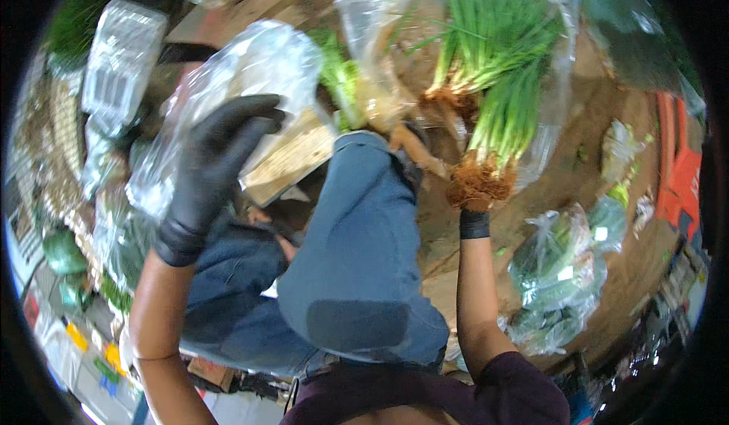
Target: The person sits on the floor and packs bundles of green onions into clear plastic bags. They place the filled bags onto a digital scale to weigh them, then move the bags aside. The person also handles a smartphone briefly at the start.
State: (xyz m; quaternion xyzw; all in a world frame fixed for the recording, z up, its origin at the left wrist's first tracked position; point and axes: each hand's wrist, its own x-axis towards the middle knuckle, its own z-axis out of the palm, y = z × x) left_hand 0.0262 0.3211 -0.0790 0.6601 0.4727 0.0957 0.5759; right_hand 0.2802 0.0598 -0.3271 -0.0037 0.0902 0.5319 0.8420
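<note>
My left hand point(219, 163), in a black glove, is raised with its fingers apart and empty, over a clear plastic bag point(188, 112) on a light wooden board point(290, 152). My right hand point(477, 211), with a black glove cuff at the wrist, is at the root end of a bunch of green onions point(504, 123); brown roots cover its fingers, so the grip is hidden. More green onions point(490, 15) lie on a clear plastic sheet just beyond. Leafy green stalks point(342, 83) lie between the board and the sheet.
Bagged green vegetables point(561, 271) lie on the brown floor covering point(441, 240) at the right. An orange-red object point(680, 169) stands at the right edge. A clear plastic container point(122, 60) is at upper left, above more bagged vegetables point(122, 231). My bent knees are in the middle.
</note>
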